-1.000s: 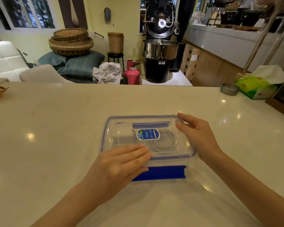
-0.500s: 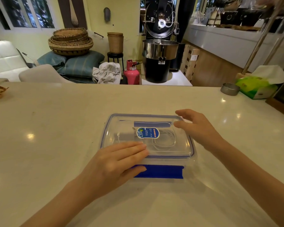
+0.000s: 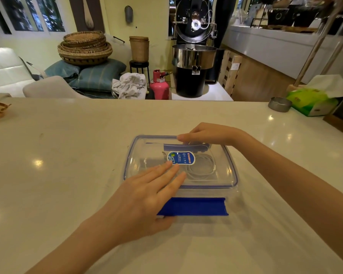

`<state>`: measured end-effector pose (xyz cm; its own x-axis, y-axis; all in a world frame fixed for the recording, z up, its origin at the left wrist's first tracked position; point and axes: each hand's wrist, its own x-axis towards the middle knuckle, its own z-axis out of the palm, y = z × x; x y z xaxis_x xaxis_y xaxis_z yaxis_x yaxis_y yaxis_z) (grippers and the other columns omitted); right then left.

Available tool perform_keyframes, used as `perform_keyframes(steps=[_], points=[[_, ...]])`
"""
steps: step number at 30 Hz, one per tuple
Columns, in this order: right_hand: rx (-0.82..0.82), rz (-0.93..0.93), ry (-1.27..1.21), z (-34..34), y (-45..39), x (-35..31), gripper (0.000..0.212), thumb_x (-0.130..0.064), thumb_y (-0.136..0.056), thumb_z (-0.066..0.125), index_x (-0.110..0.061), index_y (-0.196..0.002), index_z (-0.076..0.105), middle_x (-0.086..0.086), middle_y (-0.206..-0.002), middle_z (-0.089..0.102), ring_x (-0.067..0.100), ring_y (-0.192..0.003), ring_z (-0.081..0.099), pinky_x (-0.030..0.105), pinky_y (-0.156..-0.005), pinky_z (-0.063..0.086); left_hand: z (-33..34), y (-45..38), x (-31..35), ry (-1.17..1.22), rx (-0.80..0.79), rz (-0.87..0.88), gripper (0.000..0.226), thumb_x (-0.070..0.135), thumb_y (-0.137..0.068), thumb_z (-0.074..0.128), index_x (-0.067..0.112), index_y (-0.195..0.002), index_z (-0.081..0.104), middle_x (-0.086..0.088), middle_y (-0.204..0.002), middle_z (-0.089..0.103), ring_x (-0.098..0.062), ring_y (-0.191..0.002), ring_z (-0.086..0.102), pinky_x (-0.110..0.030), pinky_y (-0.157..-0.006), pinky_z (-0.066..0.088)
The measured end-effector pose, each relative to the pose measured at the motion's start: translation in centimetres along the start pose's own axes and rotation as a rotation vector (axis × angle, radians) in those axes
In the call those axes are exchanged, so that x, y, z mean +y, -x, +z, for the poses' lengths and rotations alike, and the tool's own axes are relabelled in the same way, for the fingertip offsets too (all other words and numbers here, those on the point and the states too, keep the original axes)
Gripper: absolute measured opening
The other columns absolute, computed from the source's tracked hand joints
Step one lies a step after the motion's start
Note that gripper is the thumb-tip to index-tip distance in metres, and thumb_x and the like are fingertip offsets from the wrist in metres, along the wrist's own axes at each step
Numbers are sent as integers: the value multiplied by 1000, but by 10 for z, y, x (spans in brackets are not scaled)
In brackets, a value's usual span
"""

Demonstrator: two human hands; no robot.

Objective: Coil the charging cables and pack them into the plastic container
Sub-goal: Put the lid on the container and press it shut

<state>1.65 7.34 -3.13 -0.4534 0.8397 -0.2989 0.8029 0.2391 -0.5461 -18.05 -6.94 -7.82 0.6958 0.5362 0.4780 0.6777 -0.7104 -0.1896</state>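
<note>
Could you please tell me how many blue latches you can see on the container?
2: one latch on the near side, flipped open, and one latch on the far side under the right hand. Others may be hidden.

The left hand point(image 3: 145, 196) hides the plastic container point(image 3: 231, 175)'s seven o'clock corner. The label point(image 3: 181, 158) print is too small to read. The coiled cable point(image 3: 203, 168) looks blurred, perhaps by the lid. Both forearms run off the bottom edge.
</note>
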Motion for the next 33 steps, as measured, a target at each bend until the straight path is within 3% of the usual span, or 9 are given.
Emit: perform_keyframes(steps=[3,6,10,14,16,20,25,33], points=[[74,-41,-33,3,-1,3,57,-59,-80,49,-6,-85,70,10,-77,68,15,-69,56,22,-63,40,-4,-2,-4,199,32,-75,46,40,-79,54,8,-109,67,-5,-114,68,-15,-110,60,-23,-98,42],[195,-94,-61,6,-2,7,89,-79,-54,53,1,-88,68,28,-91,66,26,-72,57,31,-65,43,-4,-1,-6,352,38,-145,48,48,-86,45,12,-110,66,3,-116,65,-6,-114,54,-18,-102,37],[187,-120,-85,5,0,6,77,-74,-50,53,-14,-96,71,16,-100,70,31,-95,64,42,-84,52,-3,-1,-6,445,44,-207,47,46,-80,53,13,-112,64,6,-116,63,-1,-116,50,-17,-102,37],[149,-130,-98,4,2,5,68,-68,-57,54,-19,-102,68,13,-105,70,30,-98,63,45,-86,51,-4,-1,-5,479,20,-227,48,47,-79,53,15,-113,63,5,-115,65,2,-116,49,-13,-102,37],[158,-147,-121,2,1,7,51,-59,-67,60,-19,-98,68,12,-104,70,28,-98,63,41,-83,53,-5,-2,-4,482,14,-227,48,48,-79,52,15,-113,64,7,-115,64,5,-116,47,-10,-102,34],[197,-191,-196,2,3,10,23,-38,-78,64,-20,-91,69,4,-96,71,18,-91,64,18,-68,49,-4,-3,-5,501,31,-240,47,46,-78,55,15,-112,64,7,-114,65,5,-115,48,-10,-102,34],[203,-221,-216,2,4,9,19,-33,-80,64,-21,-93,68,-1,-92,69,14,-85,63,4,-58,48,-3,-4,-5,533,58,-257,45,44,-76,57,13,-107,67,5,-110,68,4,-112,51,-12,-99,38],[226,-235,-168,2,4,5,31,-30,-83,62,-16,-110,66,-5,-100,66,10,-84,61,2,-60,47,-4,-5,-4,571,74,-293,47,44,-73,60,12,-107,66,5,-109,68,5,-113,51,-13,-99,38]])
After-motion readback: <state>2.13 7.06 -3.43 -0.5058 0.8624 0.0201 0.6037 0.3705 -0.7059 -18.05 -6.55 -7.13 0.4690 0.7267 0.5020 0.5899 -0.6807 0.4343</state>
